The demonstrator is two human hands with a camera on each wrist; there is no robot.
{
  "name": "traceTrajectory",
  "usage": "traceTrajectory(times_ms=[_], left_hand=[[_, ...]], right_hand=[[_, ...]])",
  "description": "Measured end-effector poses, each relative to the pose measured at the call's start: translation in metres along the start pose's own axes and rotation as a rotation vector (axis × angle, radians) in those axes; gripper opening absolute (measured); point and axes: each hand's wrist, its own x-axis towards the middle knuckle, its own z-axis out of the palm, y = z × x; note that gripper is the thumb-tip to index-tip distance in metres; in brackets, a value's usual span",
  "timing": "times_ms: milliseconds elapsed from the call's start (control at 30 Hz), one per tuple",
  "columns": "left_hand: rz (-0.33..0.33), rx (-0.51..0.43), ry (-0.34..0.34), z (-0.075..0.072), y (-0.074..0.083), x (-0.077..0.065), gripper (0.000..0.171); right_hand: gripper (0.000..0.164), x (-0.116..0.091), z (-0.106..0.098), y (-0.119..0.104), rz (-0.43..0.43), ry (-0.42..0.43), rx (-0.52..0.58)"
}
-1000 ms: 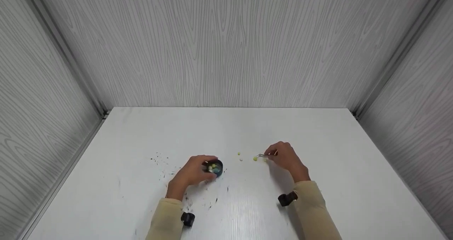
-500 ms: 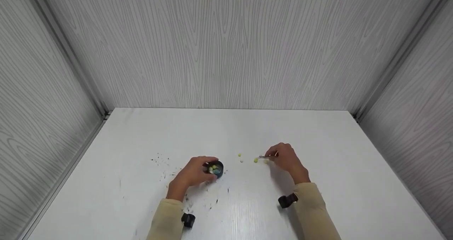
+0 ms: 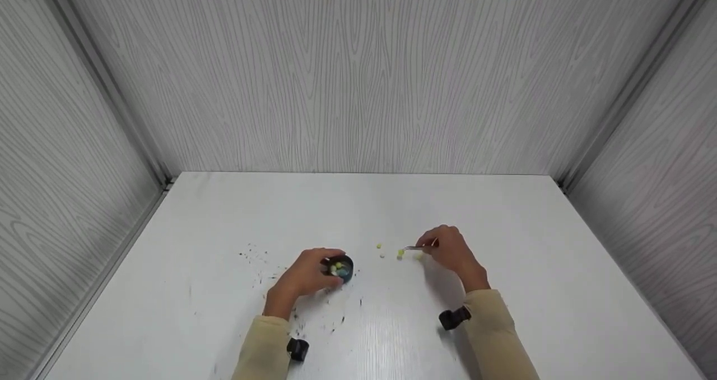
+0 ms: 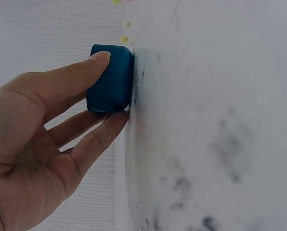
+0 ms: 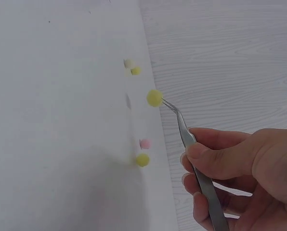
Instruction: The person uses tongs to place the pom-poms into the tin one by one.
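Observation:
My left hand [image 3: 305, 270] grips a small round blue cup [image 4: 107, 86] by its sides, thumb on one side and fingers on the other. Several small balls, yellow, pale and bluish, lie inside the cup in the head view. My right hand [image 3: 450, 250] pinches bent-tip metal tweezers [image 5: 208, 187]. At the tweezers' tips a small yellow ball [image 5: 154, 98] is held above the table, its shadow apart from it. Below it in the right wrist view lie a pink ball [image 5: 145, 144] and another yellow ball [image 5: 142, 160].
A pale ball [image 5: 128, 63] and a yellow ball [image 5: 136, 70] lie on the white table [image 3: 224, 212] between the cup and the tweezers. Dark specks and smudges [image 3: 299, 329] mark the table around the left hand. Grey wood-grain panels [image 3: 358, 77] enclose the back and sides.
The tweezers and my right hand have shifted slightly left, and the yellow ball at their tips has come up off the table. My left hand and the cup have stayed in place.

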Motion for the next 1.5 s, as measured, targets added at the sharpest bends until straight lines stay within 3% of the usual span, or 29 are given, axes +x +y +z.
traceTrajectory(times_ms=[833, 1500], left_hand=[[0.012, 0.002, 0.000, 0.000, -0.003, 0.002, 0.060], [-0.028, 0.008, 0.012, 0.002, -0.001, 0.002, 0.060]], right_hand=[[0.018, 0.000, 0.002, -0.030, -0.056, -0.006, 0.057], [0.018, -0.003, 0.010, -0.052, -0.109, -0.038, 0.087]])
